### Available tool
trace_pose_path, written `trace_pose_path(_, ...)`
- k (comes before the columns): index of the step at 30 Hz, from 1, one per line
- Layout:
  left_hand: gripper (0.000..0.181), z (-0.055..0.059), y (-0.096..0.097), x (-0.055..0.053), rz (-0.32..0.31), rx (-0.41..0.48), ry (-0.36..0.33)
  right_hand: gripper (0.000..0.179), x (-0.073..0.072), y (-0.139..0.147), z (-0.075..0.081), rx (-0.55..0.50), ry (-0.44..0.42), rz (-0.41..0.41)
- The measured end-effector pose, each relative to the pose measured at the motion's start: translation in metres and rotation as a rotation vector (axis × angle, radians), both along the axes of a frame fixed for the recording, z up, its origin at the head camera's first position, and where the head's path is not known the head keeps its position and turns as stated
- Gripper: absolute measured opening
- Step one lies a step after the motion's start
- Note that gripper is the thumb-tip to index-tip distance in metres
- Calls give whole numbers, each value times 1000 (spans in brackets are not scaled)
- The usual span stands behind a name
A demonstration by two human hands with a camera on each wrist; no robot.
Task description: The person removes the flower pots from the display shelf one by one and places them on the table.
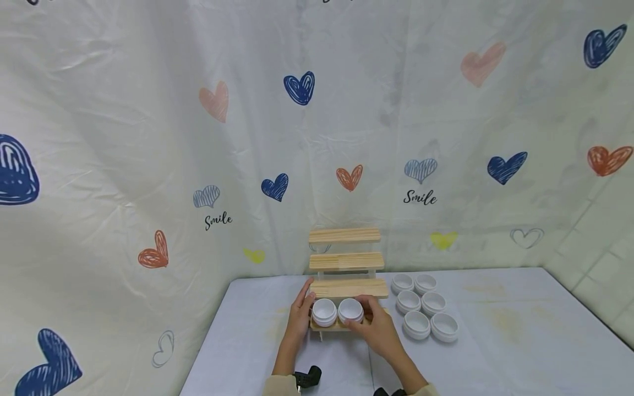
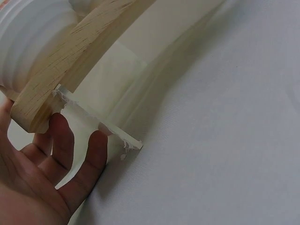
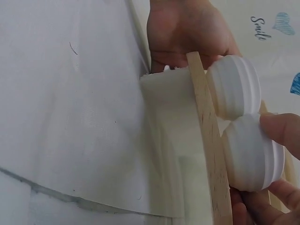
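Observation:
A tiered wooden display stand (image 1: 349, 288) with clear side supports stands on the white-covered table. Two small white ribbed cups sit side by side on its lowest shelf (image 2: 70, 61). My right hand (image 1: 377, 327) pinches the right cup (image 3: 248, 152), thumb on the near side and fingers behind. At the stand's left end, my left hand (image 1: 298, 317) holds the side, its bent fingers (image 2: 96, 152) against the clear support (image 2: 101, 119). The left cup (image 1: 324, 312) sits between the left thumb and the right cup, and the two cups look nearly touching.
Several more white cups (image 1: 416, 325) stand in two columns on the table right of the stand. Upper shelves (image 1: 345, 236) of the stand rise in steps behind. A white curtain (image 1: 346, 126) printed with hearts hangs at the table's back edge.

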State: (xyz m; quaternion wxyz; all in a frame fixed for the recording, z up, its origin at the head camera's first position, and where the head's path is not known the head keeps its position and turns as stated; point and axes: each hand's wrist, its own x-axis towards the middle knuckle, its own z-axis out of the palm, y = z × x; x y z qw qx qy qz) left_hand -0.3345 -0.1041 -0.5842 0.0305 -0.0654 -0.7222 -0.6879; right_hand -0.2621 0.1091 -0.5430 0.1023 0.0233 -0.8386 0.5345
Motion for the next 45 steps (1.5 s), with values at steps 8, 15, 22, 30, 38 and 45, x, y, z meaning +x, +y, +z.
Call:
trace_pose_path(8,52,1,1,1,12,4,0,58,0,5,-3,-25,7,27)
trace_pose_path(15,51,-2,1,-1,12,14,2,55,3,9,-5,-27,12,36)
trace_pose_path(22,50,-4,2,-2,9,25,3,54,3,13,-7,-23,25,34)
trace_pose_path(30,53,-2,2,0,11,14,-1,53,6,14,-6,-44,26,51)
trace_pose_path(38,53,1,2,2,2,20,-26,53,9,16,-5,-108,9,65)
trace_pose_path(45,51,0,2,1,4,15,-22,54,9,18,-4,-148,13,85)
